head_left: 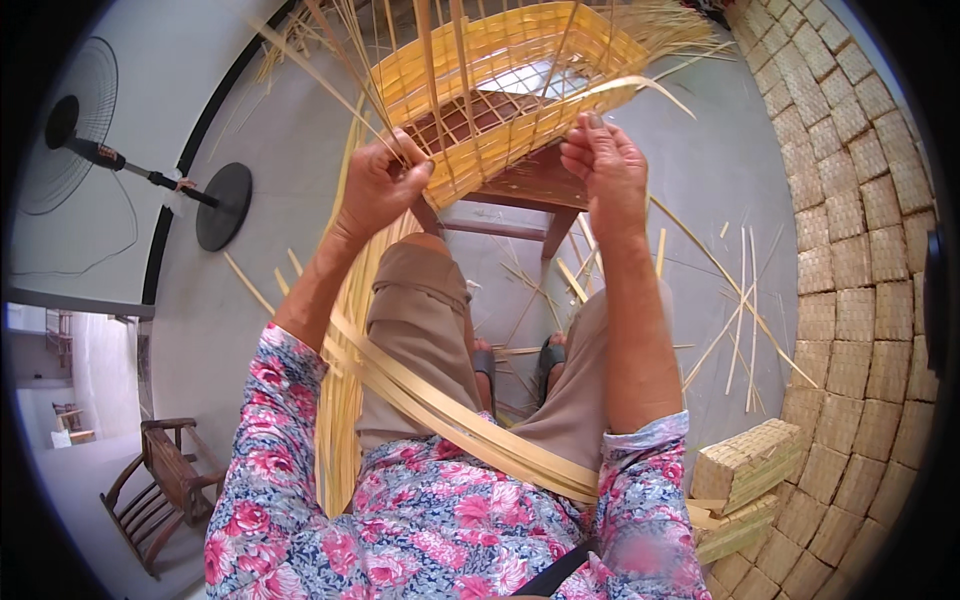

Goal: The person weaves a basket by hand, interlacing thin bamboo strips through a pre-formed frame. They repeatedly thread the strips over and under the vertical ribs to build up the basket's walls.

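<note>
A partly woven bamboo basket (510, 140) with yellow sides and an open lattice bottom rests tilted on a dark wooden stool (540, 180). Long upright strips rise from its left and far sides. My left hand (388, 185) is closed at the near left corner, thumb and fingers round bamboo strips. At the near right corner my right hand (608, 165) pinches a thin strip against the basket's edge; its fingertips partly hide the strip. Just above that hand, a pale loose bamboo strip (645, 85) curls out to the right.
Flat bamboo strips (450, 415) lie across my lap, and a long bundle (340, 420) hangs by my left leg. Loose strips (740, 310) litter the floor. Stacked woven blocks (860, 270) line the right. A fan (222, 207) and a wooden chair (170, 480) stand left.
</note>
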